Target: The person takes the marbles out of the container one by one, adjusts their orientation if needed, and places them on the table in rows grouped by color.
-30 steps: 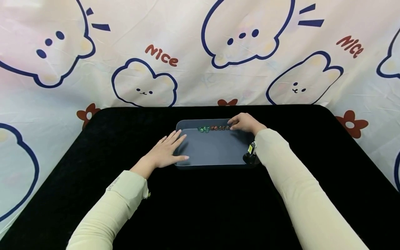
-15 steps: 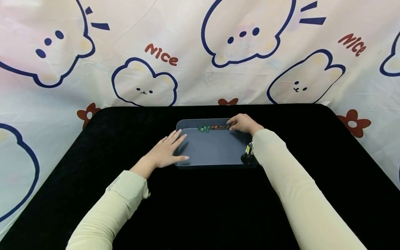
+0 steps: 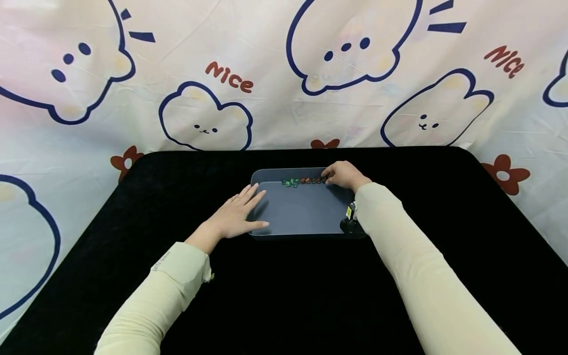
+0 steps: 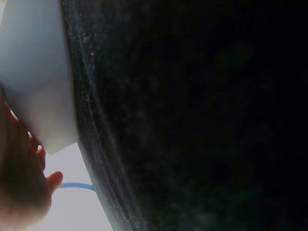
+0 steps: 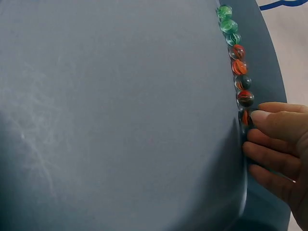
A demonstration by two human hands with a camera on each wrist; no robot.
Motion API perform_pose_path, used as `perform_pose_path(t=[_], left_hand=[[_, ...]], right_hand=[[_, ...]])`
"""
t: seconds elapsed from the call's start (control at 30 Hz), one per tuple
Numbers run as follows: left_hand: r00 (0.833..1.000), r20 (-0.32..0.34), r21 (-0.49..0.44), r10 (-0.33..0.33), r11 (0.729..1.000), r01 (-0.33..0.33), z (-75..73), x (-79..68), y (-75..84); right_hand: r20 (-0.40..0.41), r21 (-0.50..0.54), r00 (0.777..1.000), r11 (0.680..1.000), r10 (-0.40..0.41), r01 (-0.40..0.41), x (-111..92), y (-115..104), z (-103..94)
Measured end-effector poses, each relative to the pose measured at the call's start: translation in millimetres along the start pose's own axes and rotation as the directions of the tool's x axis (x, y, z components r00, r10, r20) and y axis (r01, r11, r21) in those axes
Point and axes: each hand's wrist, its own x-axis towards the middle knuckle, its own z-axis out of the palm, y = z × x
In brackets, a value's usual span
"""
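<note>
1. Marbles, green then red-orange: set in a row along the far wall of a tray, leftward from the fingertips of the right hand.
2. End marble: pinched, it appears, by the right hand; its placing in line is judged the step in hand.
3. Next move: a gentle release seems called for, neighbours undisturbed.
4. Left hand: spread over the tray's left edge, nothing gripped; hands well apart.
5. Room: bare tray floor between the hands; black table nearer than both.
</note>
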Motion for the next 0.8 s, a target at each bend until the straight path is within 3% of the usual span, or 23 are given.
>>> perform_pose_path(t=[0.8], left_hand=[[1.0, 0.002, -0.007, 0.007, 1.0, -0.007, 0.5, -0.2, 0.1]], right_hand=[[-0.041, -0.076, 0.999, 0.997, 0.002, -0.005, -2.0, -3.2, 2.7]])
